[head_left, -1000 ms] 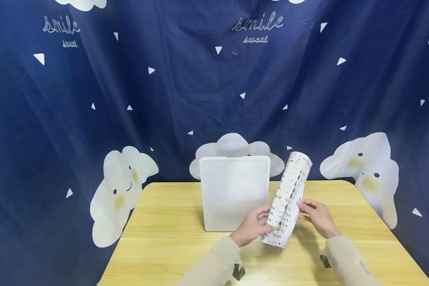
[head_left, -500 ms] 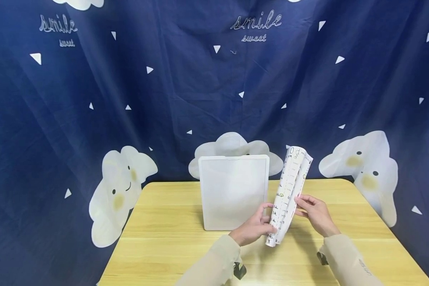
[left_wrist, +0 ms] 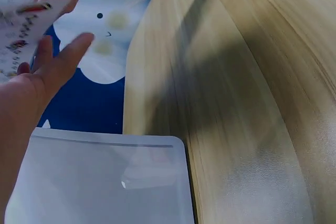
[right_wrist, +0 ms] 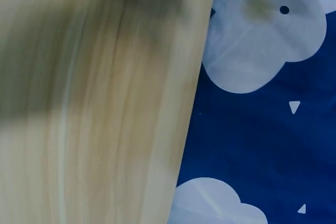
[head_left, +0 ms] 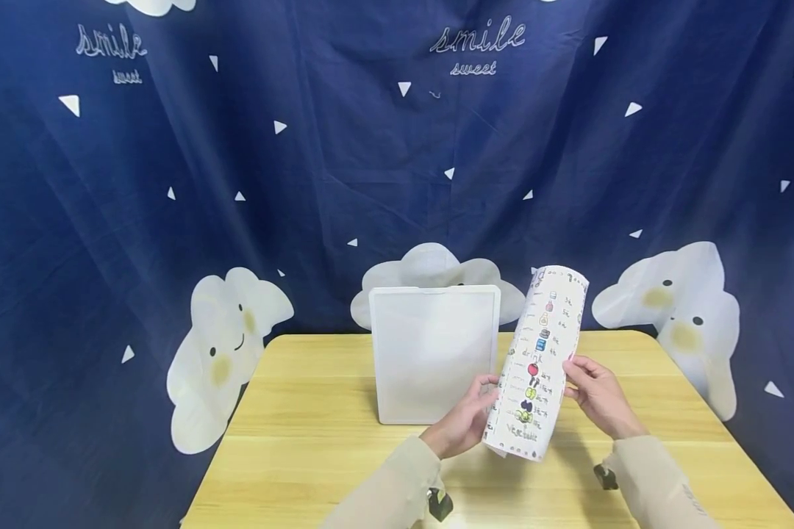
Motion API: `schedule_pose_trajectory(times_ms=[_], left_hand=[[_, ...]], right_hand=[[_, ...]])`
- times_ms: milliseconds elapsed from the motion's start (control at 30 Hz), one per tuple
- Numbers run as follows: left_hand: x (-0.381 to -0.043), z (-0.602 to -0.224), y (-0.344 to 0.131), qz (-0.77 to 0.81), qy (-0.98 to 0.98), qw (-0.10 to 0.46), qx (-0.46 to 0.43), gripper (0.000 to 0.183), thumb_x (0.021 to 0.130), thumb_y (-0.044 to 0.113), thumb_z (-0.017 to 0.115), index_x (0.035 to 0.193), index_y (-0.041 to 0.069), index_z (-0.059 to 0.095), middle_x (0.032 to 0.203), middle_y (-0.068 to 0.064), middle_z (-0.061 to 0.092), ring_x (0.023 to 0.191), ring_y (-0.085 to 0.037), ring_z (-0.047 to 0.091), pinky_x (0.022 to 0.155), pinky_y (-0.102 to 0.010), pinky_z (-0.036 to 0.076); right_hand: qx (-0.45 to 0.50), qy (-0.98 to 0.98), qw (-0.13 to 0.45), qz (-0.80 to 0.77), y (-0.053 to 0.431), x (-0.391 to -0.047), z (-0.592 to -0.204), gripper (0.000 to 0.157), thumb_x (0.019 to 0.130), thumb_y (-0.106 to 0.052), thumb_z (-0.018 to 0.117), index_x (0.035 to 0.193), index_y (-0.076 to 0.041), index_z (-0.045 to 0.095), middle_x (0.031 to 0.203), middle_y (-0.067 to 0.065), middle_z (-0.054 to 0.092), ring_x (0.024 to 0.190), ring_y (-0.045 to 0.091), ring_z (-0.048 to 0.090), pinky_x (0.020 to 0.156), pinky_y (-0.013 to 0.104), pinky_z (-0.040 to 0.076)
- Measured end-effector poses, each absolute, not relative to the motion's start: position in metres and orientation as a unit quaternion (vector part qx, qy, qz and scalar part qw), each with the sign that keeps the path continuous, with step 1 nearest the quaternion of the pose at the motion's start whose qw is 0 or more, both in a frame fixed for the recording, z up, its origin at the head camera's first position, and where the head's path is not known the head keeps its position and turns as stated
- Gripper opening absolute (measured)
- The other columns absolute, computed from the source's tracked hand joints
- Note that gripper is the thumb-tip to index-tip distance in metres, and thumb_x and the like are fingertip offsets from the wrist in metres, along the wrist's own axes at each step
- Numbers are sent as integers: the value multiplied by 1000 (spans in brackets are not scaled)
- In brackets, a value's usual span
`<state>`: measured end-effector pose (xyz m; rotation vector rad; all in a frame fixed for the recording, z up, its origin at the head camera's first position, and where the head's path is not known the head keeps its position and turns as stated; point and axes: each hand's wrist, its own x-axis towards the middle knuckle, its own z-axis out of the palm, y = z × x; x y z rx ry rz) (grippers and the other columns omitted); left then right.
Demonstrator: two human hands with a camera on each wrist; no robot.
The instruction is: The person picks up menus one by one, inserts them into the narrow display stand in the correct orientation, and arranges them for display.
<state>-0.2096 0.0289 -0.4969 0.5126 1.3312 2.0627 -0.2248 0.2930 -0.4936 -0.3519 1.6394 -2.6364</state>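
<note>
A white paper sheet [head_left: 536, 367], partly rolled and printed with small coloured pictures and the words "drink" and "Vegetable", is held tilted above the table. My right hand [head_left: 598, 397] pinches its right edge between thumb and fingers. At the lower left edge is my left hand [head_left: 462, 419], its fingers loosely extended and partly hidden by the paper. The left wrist view shows the thumb of the left hand [left_wrist: 39, 85] straight and apart from the paper [left_wrist: 23, 35]. Neither the right hand nor the paper appears in the right wrist view.
A white framed board [head_left: 437, 356] stands upright just left of the paper. Beneath is a light wooden table [head_left: 304, 441]. Behind it hangs a dark blue curtain [head_left: 370, 147] with clouds and triangles.
The paper roll has turned and widened, so the printed pictures face me. The right hand has moved slightly right with its edge, and the left thumb has come off the paper's front.
</note>
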Motion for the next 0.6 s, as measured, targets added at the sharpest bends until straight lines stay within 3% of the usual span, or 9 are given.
schedule_pose_trajectory(times_ms=[100,267,400,600], left_hand=[[-210,-497,25,792,506,299,168,40,106,30,43,140,17,27,133,-11,44,114,-26,55,94,-46,48],[-216,-497,18,792,557,216,125,54,96,6,61,145,5,37,123,-14,55,100,-21,63,83,-38,56],[-220,-501,14,775,602,160,107,44,92,-4,64,135,-3,53,112,-13,65,93,-21,68,82,-36,58],[-226,-501,9,737,658,112,102,31,90,-1,69,120,-8,65,107,-17,72,96,-25,71,79,-32,58]], right_hand=[[-132,519,13,-844,297,-223,-489,33,104,4,46,97,-11,74,95,0,72,84,9,69,69,22,56],[-136,509,2,-850,306,-220,-485,33,103,5,45,98,-9,75,94,1,72,82,11,69,68,22,56],[-135,513,3,-848,314,-218,-485,35,103,6,44,100,-9,76,97,2,73,84,11,70,70,23,57],[-129,522,-6,-843,321,-216,-486,33,103,6,46,100,-8,76,99,1,73,85,12,70,71,24,57]])
